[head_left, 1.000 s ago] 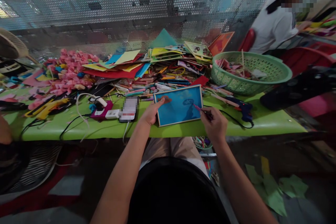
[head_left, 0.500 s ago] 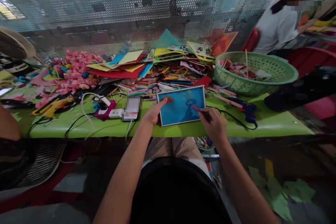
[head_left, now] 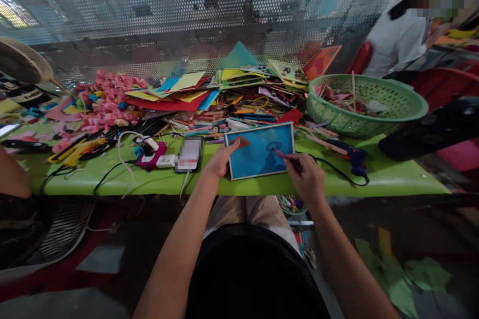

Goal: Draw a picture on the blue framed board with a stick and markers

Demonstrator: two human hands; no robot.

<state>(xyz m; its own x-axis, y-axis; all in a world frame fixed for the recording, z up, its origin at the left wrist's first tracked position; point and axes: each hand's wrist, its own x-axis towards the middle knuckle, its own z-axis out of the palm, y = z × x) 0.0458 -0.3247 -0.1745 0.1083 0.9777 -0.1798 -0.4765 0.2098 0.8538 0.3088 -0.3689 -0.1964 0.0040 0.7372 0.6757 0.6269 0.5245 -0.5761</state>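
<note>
A blue card with a pale wooden frame lies on the green table in front of me. My left hand rests on the card's left edge, fingers together and pressing it down. My right hand is closed round a pink-tipped pen, and the tip touches the blue surface close to a faint drawn figure.
A heap of coloured paper and cards fills the table behind the card. Pink paper flowers lie at the left, a green basket at the right. A blue glue gun with a cord lies beside my right hand. Another person sits at the far right.
The view has shifted slightly. Both hands stay on the card, and the pen tip has barely moved on the blue surface.
</note>
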